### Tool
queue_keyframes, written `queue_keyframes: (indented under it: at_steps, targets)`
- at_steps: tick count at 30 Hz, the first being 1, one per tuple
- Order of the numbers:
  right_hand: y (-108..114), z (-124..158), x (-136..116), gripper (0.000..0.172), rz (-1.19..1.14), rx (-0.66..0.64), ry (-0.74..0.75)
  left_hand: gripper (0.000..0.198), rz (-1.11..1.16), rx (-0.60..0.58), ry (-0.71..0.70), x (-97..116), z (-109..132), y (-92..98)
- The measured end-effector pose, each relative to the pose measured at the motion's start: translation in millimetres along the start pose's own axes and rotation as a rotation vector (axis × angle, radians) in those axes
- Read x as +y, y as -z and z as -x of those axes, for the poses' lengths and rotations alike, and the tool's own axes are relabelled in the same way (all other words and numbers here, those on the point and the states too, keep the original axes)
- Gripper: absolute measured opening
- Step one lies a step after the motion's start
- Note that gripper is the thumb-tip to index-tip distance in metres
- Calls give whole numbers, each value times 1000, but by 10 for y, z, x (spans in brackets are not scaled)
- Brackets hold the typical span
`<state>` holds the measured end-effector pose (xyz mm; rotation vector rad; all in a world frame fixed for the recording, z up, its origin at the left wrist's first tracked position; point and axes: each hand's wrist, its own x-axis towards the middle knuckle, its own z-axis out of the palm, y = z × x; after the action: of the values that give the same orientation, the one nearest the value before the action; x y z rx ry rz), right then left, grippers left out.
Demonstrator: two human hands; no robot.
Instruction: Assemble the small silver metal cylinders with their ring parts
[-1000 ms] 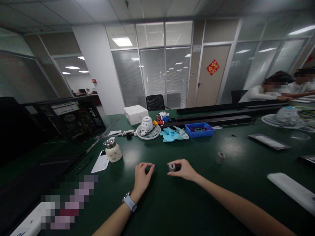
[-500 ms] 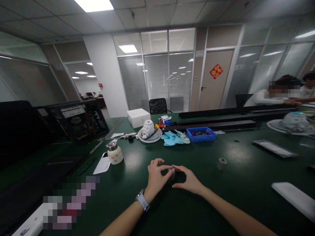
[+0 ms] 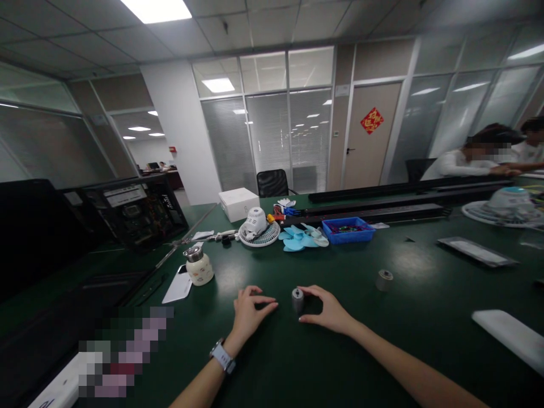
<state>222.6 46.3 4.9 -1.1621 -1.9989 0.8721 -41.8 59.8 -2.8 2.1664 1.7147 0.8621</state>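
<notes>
A small grey metal cylinder that looks like a motor [image 3: 298, 302] stands upright in front of me on the green table [image 3: 272, 362]. My right hand [image 3: 325, 310] curves around its right side in a C shape. The index fingertip is by the top of the motor and the thumb tip near its base; whether they touch it is hard to see. Left of the motor, my left hand [image 3: 250, 311] hovers low with thumb and index finger stretched toward it, holding nothing. A watch [image 3: 222, 357] is on the left wrist.
A second grey cylinder [image 3: 385, 280] stands to the right. Further back are light-blue fan blades [image 3: 297, 238], a white fan part [image 3: 256, 226] and a blue tray [image 3: 348, 233] of wires. At left stands a cream bottle [image 3: 199, 269] beside a phone. Two people sit far right.
My left hand has moved away from the motor to the left, leaving a gap. My right hand has hardly moved, and the motor shows more fully.
</notes>
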Motion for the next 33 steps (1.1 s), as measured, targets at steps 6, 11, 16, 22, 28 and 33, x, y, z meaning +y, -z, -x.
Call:
queue_keyframes:
  at_steps: [6,11,16,22,28,33]
  targets:
    - [-21,-5,-6,74,-21,31,-19,52,28,42,56,-11,54,-60]
    - [-134,-106,-72,56,-54,98,-30,53,185,244,110,-43,61,-104]
    - [242,-59,-183,40,-12,120,-56,46,212,257,100,-51,66,-119]
    - [1236,542,25,50,51,300,-292,44,199,238,112,-38,70,-107]
    - [1538,1033,543,55,58,467,-437,44,202,226,116,-60,62,-123]
    - [1507,1120,711,53,60,439,-453,40,198,235,106,-51,69,-113]
